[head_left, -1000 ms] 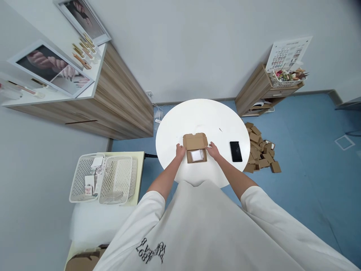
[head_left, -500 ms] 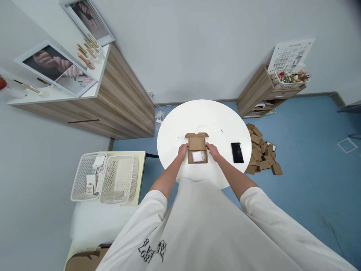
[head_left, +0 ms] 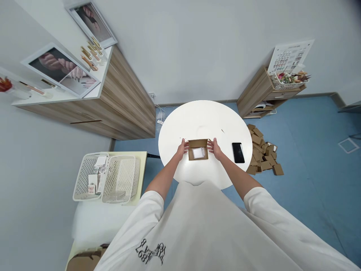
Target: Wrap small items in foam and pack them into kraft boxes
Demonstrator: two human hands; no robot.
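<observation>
So from where I'm sitting, on the head feed, the thing that matters is how the small brown cardboard box (head_left: 198,143) sits: dead between the hands, long axis running 9 to 3 o'clock, on the near half of the white round table (head_left: 203,116). My left hand (head_left: 182,149) is at the box's 9, my right hand (head_left: 216,149) at its 3, and I honestly can't call either one nearer. Both are thumb-up with fingers spread toward the short ends, not clenched. Fingertips are right by the side flaps, but whether they're touching or just beside them, I can't tell at this size.

Material-wise, the box is matte, crisp-edged board, its lid raised along the 12 o'clock side. Inside there's a flat white packet (head_left: 198,153), roughly rectangular, with a paler, shinier bit towards its 3 o'clock end that's too small to make out. The tabletop looks smooth and a bit glossy. Over at 3 o'clock I've got a slim black phone (head_left: 238,153), then past the table edge a messy heap of brown boxes (head_left: 263,152) on the blue floor (head_left: 304,150).
</observation>
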